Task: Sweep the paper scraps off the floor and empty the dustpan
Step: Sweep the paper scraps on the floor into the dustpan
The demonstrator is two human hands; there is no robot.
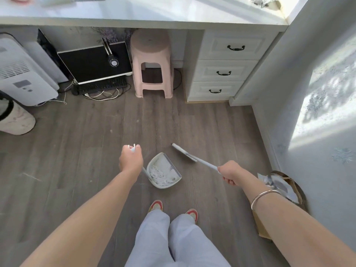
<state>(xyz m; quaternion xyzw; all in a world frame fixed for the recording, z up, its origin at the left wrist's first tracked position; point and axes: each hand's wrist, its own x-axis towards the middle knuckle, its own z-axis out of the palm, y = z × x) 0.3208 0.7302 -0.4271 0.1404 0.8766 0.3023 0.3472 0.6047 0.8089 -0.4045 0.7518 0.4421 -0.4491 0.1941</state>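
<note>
Next, likely swing dustpan [163, 186], clamped in left grip [131, 158], across to bin [299, 190] at its 3 o'clock, beyond right grip [230, 173] clamped round broom [183, 151].

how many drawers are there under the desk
3, stacked one under another right of the pink stool: top drawer, middle drawer, bottom drawer. None appears hidden.

Daylight comes from my upper right, laying a bright dappled patch on the wall [327, 112] and washing the desk [154, 12] out in glare. The floor [86, 141] is evenly lit with soft shadows. Straight lines bow near the edges.
</note>
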